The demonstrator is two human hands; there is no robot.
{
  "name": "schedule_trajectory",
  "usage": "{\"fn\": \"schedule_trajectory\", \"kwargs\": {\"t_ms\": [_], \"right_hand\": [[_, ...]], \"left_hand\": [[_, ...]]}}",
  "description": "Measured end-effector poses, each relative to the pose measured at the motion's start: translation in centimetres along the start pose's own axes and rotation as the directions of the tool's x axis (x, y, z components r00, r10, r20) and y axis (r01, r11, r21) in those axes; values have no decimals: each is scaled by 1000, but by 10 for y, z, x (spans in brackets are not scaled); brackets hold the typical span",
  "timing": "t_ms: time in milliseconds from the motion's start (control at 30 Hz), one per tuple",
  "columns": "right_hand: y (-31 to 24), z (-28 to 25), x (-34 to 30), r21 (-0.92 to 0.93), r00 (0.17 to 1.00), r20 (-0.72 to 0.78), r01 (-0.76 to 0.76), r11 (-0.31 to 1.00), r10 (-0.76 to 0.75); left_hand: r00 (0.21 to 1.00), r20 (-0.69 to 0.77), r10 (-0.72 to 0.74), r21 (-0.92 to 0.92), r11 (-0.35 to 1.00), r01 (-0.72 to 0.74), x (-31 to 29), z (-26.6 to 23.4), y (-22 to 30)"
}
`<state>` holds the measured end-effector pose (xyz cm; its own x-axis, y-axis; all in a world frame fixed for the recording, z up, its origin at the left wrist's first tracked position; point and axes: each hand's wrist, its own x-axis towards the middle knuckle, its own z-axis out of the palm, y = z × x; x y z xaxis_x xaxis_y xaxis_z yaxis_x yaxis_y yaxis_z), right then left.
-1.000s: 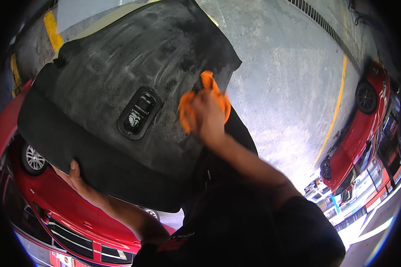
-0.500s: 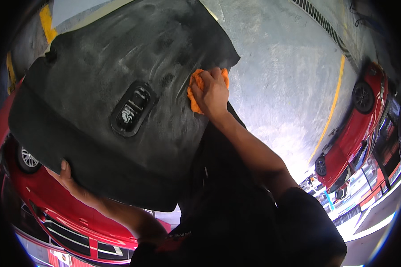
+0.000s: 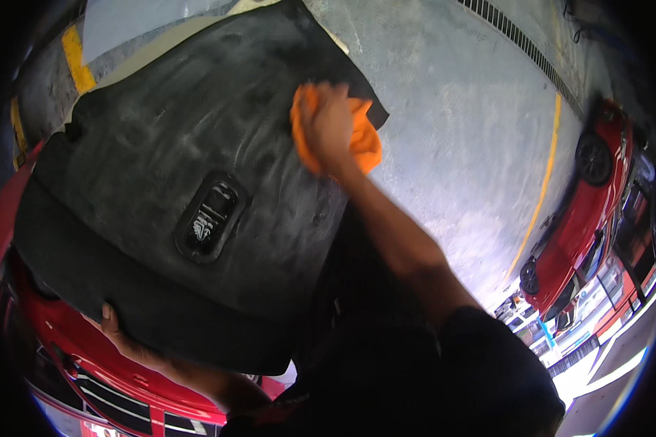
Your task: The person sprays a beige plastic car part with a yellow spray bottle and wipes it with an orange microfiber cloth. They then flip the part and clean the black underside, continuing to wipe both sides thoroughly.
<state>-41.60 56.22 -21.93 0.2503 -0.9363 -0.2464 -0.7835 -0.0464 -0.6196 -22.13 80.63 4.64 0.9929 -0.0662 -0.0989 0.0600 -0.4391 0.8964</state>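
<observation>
A large black felt-like panel (image 3: 153, 131), perhaps a car trunk floor board, fills the left and middle of the view, with pale dusty smears across it. Set into it is a black recessed pull handle (image 3: 210, 218). My left hand (image 3: 120, 339) grips the panel's near left edge, thumb on top and the other fingers hidden underneath. Bunched in my right hand (image 3: 329, 127) is an orange cloth (image 3: 366, 149), over the panel's right side near its far right corner. Motion blurs those fingers; whether the cloth touches the surface I cannot tell.
A red car (image 3: 135, 371) stands close by at the left, partly under the panel. Another red car (image 3: 583, 204) is parked at the right. The grey floor (image 3: 452, 131) bears yellow lines and a drain grate (image 3: 521, 44). A pale sheet (image 3: 124, 29) lies beyond the panel.
My right hand has moved up and left with the cloth, which now flares out wider. The panel and my left hand sit lower in view.
</observation>
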Motion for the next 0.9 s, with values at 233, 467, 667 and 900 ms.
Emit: {"fn": "schedule_trajectory", "kwargs": {"t_ms": [233,467,667,900], "right_hand": [[7,-13,-2,36,989,65,127,991,-129],[-55,-41,-63,131,965,170,180,975,-201],[-13,-31,-8,-41,973,225,52,998,-42],[-26,-38,-8,-39,968,238,-72,997,79]], "left_hand": [[989,-61,-138,-131,983,129,-10,30,27],[994,-56,-96,-98,991,90,-17,33,30],[996,-41,-82,-46,996,80,-10,34,27],[984,-40,-175,-41,984,173,-10,33,29]]}}
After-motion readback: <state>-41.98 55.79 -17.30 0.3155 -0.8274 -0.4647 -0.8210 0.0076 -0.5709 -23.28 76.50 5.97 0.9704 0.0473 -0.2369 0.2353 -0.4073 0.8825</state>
